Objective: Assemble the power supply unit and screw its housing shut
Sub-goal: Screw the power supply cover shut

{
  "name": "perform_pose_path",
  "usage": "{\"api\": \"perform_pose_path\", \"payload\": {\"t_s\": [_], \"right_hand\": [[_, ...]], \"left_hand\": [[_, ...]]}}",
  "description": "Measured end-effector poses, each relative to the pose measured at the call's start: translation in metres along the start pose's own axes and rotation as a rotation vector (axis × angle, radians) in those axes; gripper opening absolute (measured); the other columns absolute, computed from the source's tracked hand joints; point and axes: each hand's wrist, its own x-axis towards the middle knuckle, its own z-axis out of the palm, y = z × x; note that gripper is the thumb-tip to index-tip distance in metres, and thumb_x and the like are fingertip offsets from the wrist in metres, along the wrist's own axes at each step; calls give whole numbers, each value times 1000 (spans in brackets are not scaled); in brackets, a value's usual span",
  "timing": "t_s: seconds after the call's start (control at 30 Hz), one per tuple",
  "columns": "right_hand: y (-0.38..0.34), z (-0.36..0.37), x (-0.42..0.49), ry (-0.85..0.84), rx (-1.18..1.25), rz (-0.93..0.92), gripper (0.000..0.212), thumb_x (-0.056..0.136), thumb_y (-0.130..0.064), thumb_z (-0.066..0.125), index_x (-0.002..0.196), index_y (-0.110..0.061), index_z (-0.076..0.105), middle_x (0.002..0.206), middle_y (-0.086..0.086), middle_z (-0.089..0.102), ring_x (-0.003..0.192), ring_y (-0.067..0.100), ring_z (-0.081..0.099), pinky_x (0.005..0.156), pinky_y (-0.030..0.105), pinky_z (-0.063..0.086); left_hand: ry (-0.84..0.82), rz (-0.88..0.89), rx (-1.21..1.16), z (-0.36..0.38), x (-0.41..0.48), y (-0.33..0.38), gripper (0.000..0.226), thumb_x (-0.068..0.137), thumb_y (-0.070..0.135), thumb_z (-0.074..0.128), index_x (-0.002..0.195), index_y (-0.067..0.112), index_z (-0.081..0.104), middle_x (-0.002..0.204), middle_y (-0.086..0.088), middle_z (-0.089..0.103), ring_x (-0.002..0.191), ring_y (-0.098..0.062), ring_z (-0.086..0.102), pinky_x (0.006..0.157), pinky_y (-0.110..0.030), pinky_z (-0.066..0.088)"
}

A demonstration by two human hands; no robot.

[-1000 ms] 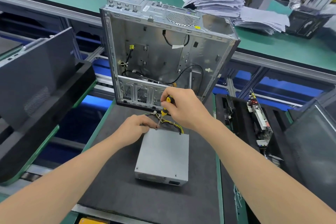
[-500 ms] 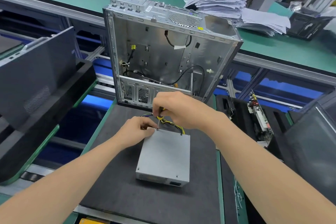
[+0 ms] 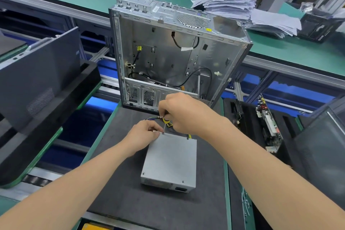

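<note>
A grey metal power supply unit (image 3: 170, 160) lies flat on a dark foam mat (image 3: 130, 198), its cables running out at the far end. My right hand (image 3: 183, 113) grips a screwdriver (image 3: 164, 126) with a yellow and black handle, held nearly upright, its tip at the unit's far left corner. My left hand (image 3: 143, 136) sits at that same corner with its fingers curled beside the tip; what it pinches is hidden.
An open silver computer case (image 3: 173, 58) stands upright just behind the mat. A dark panel (image 3: 37, 78) leans in a black tray on the left. Circuit boards (image 3: 268, 123) sit in a black tray on the right. Paper stacks (image 3: 242, 13) lie on the green bench behind.
My right hand has turned over the screwdriver, so the yellow handle is now mostly covered. Both hands stay at the unit's far left corner.
</note>
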Motion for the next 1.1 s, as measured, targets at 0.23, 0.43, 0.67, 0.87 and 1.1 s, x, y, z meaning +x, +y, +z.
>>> {"api": "perform_pose_path", "payload": {"t_s": [0.23,0.43,0.67,0.87,1.1], "right_hand": [[-1,11,8,155,92,404,56,104,-50,54,61,-15,47,59,4,48,57,28,50,48,30,29],[6,-4,3,-64,258,7,10,102,-32,60,110,-26,59,114,-5,50,99,19,57,88,43,51],[14,-9,8,-50,120,31,3,99,-26,64,96,-24,62,89,-5,65,90,19,57,70,37,49],[1,10,11,147,41,428,58,105,-57,48,64,-15,44,62,2,47,60,25,49,47,29,23],[15,-9,3,-109,218,-91,16,97,-12,58,106,-24,56,106,-6,54,92,14,54,79,32,47]], "left_hand": [[-50,-24,-68,0,-3,-1,19,94,19,65,92,33,76,92,0,75,97,-21,68,92,-38,49],[-67,-37,-289,2,-5,-4,16,94,13,69,93,25,79,88,15,71,93,-8,62,84,-27,43],[-98,-51,-354,2,-3,-7,16,95,17,70,91,29,80,88,19,73,98,-6,63,87,-27,41],[-91,-40,-366,5,-2,-8,13,96,21,71,91,30,78,88,10,74,81,4,64,80,-23,42],[-85,-49,-372,3,-2,-7,9,94,15,73,92,20,79,104,-11,73,92,-12,61,86,-28,42]]}}
